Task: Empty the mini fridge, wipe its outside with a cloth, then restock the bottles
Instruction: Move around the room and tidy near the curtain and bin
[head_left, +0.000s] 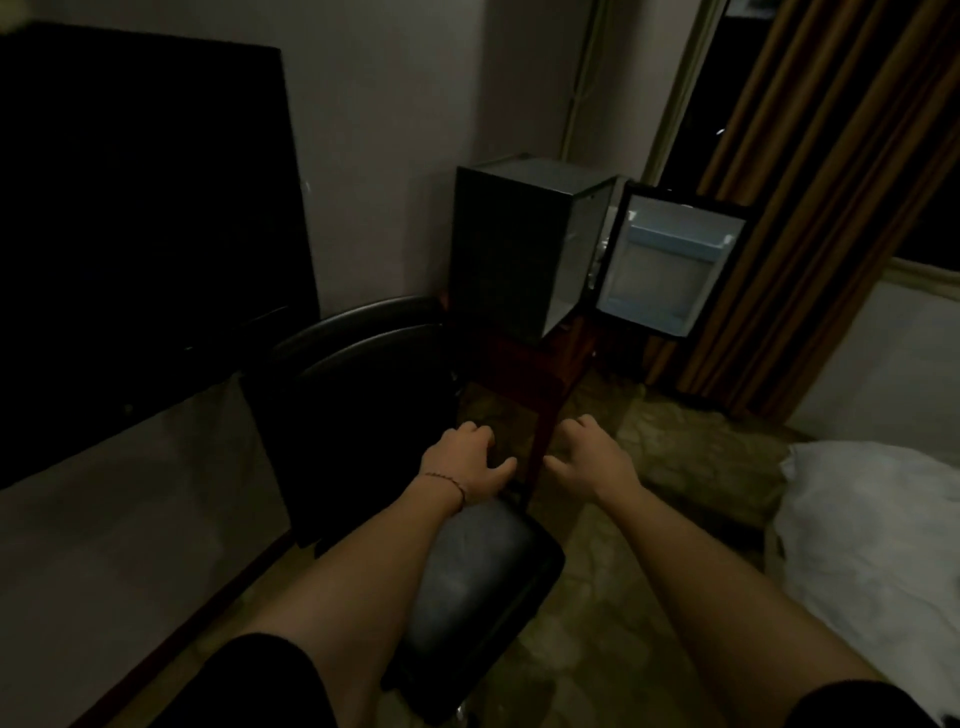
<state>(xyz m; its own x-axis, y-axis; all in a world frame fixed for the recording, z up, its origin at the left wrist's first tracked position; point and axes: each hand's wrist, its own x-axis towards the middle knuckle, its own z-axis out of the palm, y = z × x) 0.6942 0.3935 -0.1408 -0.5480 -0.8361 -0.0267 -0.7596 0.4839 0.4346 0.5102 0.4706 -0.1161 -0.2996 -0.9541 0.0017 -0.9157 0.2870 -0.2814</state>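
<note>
Down low in front of the chair, both hands out and empty: left hand with fingers loosely curled and spread, right hand much the same, half open, holding nothing. Thin bracelet on the left wrist. Hovering over the front edge of the black chair, well short of the fridge.

Further out, mini fridge sitting on a dark wooden table in the corner, door swung wide open to the right. Door shelves look bare, pale and empty. Cabinet interior mostly hidden from this angle, just a sliver of the opening with something glinting near the hinge side, too dark to say whether that's a bottle. No bottles showing anywhere else, no cloth in sight either.

Best guess on the step: either right at the start of emptying or between stages, can't really call it from here. Next move probably means stepping closer and leaning around to the open front, since reaching in from this side won't work. Chair in the way, so likely needs going around it.

Off to the right, striped curtains and the white bed; big dark TV on the left wall.
</note>
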